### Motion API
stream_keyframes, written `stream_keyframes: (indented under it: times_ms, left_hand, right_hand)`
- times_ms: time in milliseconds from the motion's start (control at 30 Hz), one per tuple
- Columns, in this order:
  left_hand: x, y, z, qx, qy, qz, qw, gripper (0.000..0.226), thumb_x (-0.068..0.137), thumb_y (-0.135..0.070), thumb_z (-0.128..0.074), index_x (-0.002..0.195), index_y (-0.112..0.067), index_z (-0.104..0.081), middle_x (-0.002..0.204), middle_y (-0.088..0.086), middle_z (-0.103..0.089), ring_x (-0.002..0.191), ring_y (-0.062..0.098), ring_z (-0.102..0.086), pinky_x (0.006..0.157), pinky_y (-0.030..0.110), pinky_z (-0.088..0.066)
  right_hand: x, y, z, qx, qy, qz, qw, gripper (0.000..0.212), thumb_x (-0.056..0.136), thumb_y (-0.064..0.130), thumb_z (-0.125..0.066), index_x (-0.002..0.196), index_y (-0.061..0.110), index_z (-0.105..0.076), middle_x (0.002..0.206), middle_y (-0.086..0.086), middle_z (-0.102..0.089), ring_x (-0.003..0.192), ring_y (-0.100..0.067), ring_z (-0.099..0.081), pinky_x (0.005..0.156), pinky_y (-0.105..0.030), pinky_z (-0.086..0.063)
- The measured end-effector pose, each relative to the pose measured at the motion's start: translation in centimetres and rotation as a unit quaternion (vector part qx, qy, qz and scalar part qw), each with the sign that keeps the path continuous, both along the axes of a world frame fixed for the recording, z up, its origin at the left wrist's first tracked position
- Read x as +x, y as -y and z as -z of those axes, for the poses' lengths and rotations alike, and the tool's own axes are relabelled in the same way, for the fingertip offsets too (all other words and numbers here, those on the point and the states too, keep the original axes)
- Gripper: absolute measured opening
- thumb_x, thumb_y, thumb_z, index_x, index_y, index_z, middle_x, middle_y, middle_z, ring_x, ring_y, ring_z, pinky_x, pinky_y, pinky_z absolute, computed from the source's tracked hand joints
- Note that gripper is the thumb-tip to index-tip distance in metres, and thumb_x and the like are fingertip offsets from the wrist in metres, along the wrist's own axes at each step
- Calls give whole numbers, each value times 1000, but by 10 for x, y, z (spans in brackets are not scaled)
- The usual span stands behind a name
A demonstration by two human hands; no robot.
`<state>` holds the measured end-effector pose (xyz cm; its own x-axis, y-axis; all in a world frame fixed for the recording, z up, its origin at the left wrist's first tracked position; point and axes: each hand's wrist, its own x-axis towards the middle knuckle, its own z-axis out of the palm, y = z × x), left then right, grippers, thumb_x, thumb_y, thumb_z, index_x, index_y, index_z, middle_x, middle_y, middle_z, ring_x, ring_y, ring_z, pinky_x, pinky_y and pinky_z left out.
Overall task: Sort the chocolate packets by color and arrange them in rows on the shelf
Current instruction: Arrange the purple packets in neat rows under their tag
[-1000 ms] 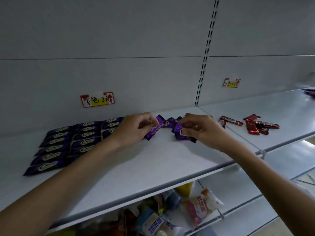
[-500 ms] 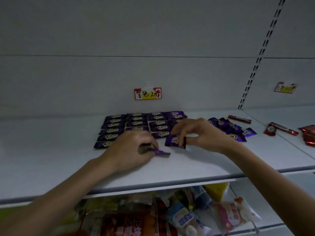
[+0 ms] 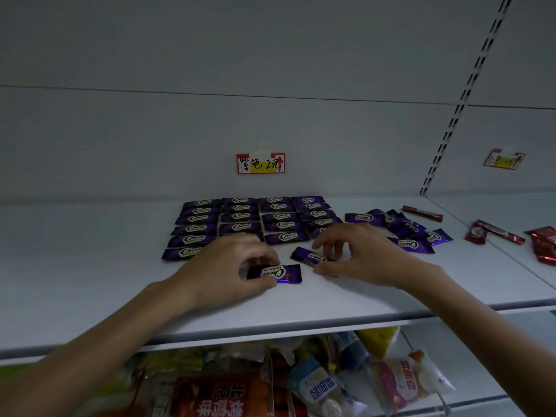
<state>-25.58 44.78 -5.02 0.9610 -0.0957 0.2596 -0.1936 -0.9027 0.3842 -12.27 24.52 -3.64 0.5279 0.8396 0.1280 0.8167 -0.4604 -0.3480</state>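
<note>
Purple foil chocolate packet (image 3: 275, 273) now flipped label-up, pinched by left hand (image 3: 222, 266); right hand (image 3: 364, 257) pinching second purple packet (image 3: 311, 256); purple rows (image 3: 240, 218) next.

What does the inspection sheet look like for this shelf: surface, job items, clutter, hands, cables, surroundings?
Surface: white metal shelf, flat, carries all the packets.
Job's things: sorted grid of purple Choco packets at the back; loose purple packet heap to its right; red foil packets scattered farther right.
Clutter: mixed snack bags on the shelf below.
Hands: left hand pinches the near purple packet; right hand pinches the tilted purple packet.
Cables: nothing seen.
Surroundings: grey back panel, red-yellow price tag, second tag, slotted upright.
</note>
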Motion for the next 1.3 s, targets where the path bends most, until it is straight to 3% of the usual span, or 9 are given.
stream_keyframes:
  times_ms: [200,400,500,633,767,833,967,1100,1300]
  left_hand:
    - [4,1,-5,1,-18,-6,1000,40,79,-42,-66,116,-35,-55,99,-15,-55,89,1,-51,72,13,-41]
    - [11,6,-4,-20,-19,2,1000,42,76,-61,-57,110,-35,-59,99,-25,-55,95,-5,-53,81,18,-47]
    - [10,6,-7,-33,2,33,999,45,73,-63,-46,99,-32,-65,90,-28,-55,91,-3,-54,77,15,-44]
    - [9,4,-7,-31,-22,52,998,23,77,-45,-55,94,-35,-66,97,-22,-57,97,-3,-53,82,14,-42]
    - [8,7,-8,-12,-29,57,998,29,79,-43,-52,103,-34,-66,95,-23,-54,92,-1,-52,74,14,-42]
    - [8,6,-8,5,-31,62,998,32,81,-39,-48,106,-34,-66,96,-26,-53,95,-1,-49,75,12,-40]
    - [11,6,-7,47,-2,88,995,24,86,-28,-53,107,-33,-65,114,-25,-52,110,-10,-39,90,5,-27]
    - [19,12,-8,138,29,86,986,35,86,-51,-43,103,-32,-67,98,-16,-64,89,-5,-51,76,8,-28]
    - [31,22,-4,171,101,31,980,37,82,-51,-43,82,-27,-71,73,-12,-62,67,6,-56,64,21,-33]
  right_hand:
    - [4,9,-6,-31,26,-38,998,36,87,30,-55,122,35,-49,81,12,-58,74,-3,-56,70,-18,-46]
    - [20,16,-9,4,25,-25,999,16,91,17,-53,99,23,-66,83,22,-57,79,13,-54,67,-4,-40]
    - [24,24,-10,55,12,-10,998,24,91,12,-51,90,34,-63,88,27,-55,84,15,-52,71,-5,-42]
    - [18,22,-8,46,-24,-39,998,15,85,20,-62,93,32,-65,91,18,-62,84,7,-57,69,-9,-46]
    - [17,17,-3,7,9,-44,999,15,84,34,-60,97,31,-67,87,18,-60,79,3,-56,67,-10,-43]
    - [17,18,-5,4,28,-43,999,17,88,31,-55,97,26,-69,86,17,-60,76,2,-56,66,-9,-41]
    - [16,22,-5,3,31,-73,997,10,84,20,-61,87,27,-67,109,17,-57,95,3,-53,79,-17,-44]
    - [20,28,-8,-20,7,-74,997,20,88,18,-57,99,31,-67,103,16,-63,88,6,-56,71,-9,-43]
    - [31,36,-5,-28,88,-16,996,15,83,35,-63,96,30,-68,103,20,-55,87,10,-49,74,0,-34]
